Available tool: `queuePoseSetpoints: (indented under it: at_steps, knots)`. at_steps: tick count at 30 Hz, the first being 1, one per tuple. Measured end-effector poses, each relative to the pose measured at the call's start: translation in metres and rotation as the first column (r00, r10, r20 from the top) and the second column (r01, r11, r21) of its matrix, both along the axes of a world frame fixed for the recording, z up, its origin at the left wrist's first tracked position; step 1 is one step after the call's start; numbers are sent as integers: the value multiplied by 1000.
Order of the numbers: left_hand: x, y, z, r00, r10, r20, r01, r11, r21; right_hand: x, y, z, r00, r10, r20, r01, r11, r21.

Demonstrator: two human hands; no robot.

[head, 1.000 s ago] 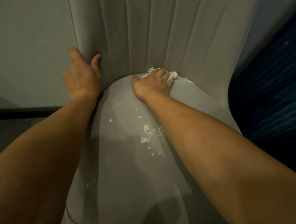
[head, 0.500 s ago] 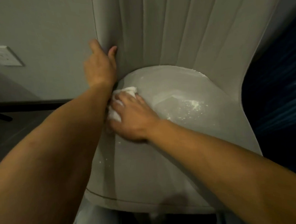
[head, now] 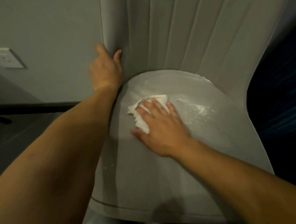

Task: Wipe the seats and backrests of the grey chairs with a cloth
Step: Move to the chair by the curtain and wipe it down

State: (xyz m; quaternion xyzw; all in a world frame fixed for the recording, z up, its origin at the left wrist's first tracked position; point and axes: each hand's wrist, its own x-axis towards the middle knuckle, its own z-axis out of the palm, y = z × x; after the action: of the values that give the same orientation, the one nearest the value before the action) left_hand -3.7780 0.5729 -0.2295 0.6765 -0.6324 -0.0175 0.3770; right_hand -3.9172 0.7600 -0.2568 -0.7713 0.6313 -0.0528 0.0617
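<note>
Right hand [head: 159,128] is lying flat with fingers straight and slightly spread, pressing a white cloth [head: 144,110] onto the seat [head: 164,171] of a grey chair; nothing is being pinched, palm and fingers are just bearing down. Cloth is sitting crumpled near the middle of the seat, sticking out from under the fingers toward 10 and 12 o'clock, thumb touching the seat fabric at 8 o'clock of it. Left hand [head: 105,71] is gripping the left edge of the backrest [head: 191,36] at 10 o'clock from the cloth, thumb on the front face, fingers wrapping behind the edge and hidden. White powder [head: 198,111] is lying scattered on the seat at 3 o'clock of the right hand, a few specks also near the left forearm at 7 o'clock. Backrest is standing upright with vertical padded channels. Wall socket [head: 7,58] is showing on the wall at far 9 o'clock. Dark blue fabric [head: 285,103] is showing just beside the chair at 3 o'clock.
</note>
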Motion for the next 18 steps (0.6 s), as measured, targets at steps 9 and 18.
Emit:
queuePoseSetpoints:
  at_steps: [9,18]
  knots:
    - [-14,8,-5,997,62,-52,-63,998,-10,-78,-41,-4,991,-126,-52,126,992,7]
    - [-32,22,-5,996,57,-69,-59,998,-25,-117,-61,-4,979,-191,-65,193,981,32]
